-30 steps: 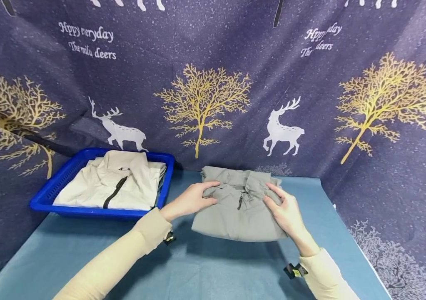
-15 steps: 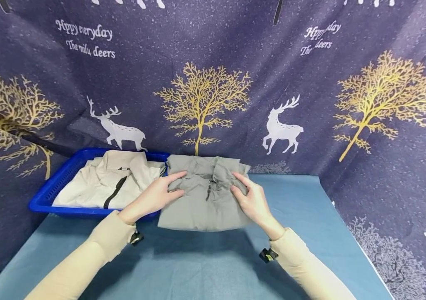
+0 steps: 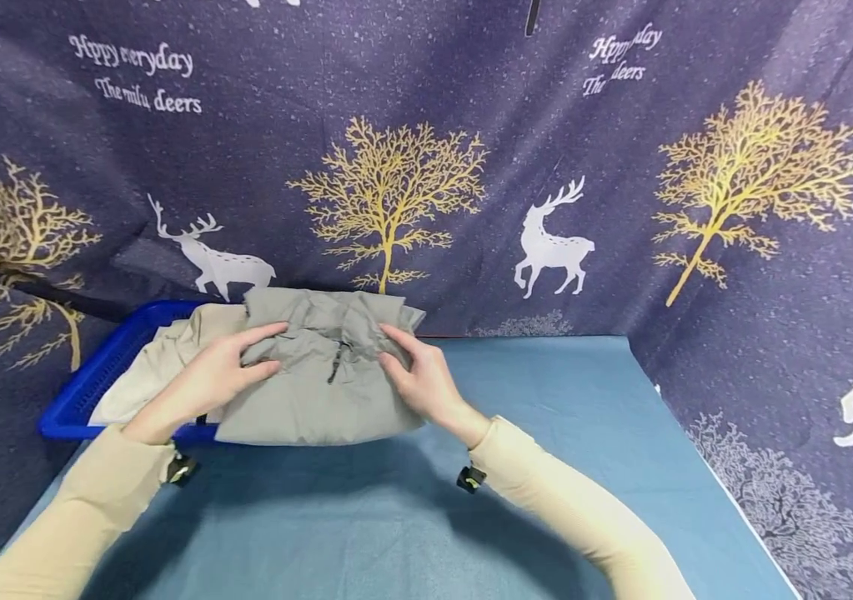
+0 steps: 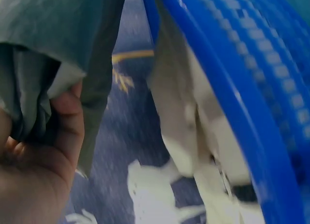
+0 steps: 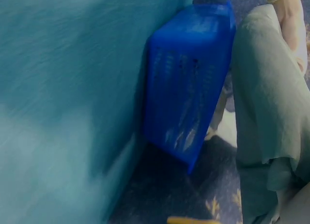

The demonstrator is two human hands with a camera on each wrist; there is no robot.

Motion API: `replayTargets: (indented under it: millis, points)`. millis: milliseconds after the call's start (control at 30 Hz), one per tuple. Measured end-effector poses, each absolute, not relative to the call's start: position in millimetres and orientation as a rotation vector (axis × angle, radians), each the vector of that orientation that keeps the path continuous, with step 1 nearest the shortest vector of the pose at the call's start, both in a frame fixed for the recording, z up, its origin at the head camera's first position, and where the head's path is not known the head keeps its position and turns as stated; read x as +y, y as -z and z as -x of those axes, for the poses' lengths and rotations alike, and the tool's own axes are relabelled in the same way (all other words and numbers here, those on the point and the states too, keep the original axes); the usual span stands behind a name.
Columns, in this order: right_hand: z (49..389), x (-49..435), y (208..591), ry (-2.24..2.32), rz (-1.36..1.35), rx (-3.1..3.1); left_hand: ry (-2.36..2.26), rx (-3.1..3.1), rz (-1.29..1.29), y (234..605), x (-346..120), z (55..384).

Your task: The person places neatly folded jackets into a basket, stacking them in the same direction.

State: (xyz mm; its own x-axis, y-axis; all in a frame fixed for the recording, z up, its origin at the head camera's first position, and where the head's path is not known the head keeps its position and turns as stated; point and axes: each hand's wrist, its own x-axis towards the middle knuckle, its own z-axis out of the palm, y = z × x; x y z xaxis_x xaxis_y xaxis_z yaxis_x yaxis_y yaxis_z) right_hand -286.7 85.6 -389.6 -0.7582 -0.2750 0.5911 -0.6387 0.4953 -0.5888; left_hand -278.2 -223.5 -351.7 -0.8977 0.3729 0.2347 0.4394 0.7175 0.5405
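A folded grey jacket [image 3: 306, 400] with a short dark zip pull is held in the air between both hands. My left hand [image 3: 216, 371] grips its left side, thumb on top. On the other side my right hand [image 3: 429, 383] grips it the same way. The jacket overlaps the right part of a blue plastic basket [image 3: 62, 427] in the head view. Inside the basket lies a folded cream jacket [image 3: 137, 375], partly covered by the grey one and my left hand. In the left wrist view, fingers [image 4: 70, 117] curl under the grey folds, apart from the basket rim.
The basket stands on a blue-green cloth-covered table [image 3: 366, 533], at the back left. Right behind it hangs a dark blue curtain [image 3: 411, 75] printed with deer and trees. The table's right edge [image 3: 726, 500] runs along another stretch of this curtain.
Both hands have carried the grey jacket leftward, from above the middle of the table to partly over the basket. The cream jacket is now partly hidden. The head view has shifted slightly.
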Motion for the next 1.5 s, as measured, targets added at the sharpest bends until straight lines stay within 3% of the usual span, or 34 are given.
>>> replayTargets:
  millis: [767, 1500]
  points:
    - [315, -53, 384, -1.368, -0.615, -2.494, 0.67, -2.942, 0.436, 341, -338, 303]
    - [328, -85, 408, -1.389, -0.424, -2.795, 0.614, -3.053, 0.552, 383, -376, 326]
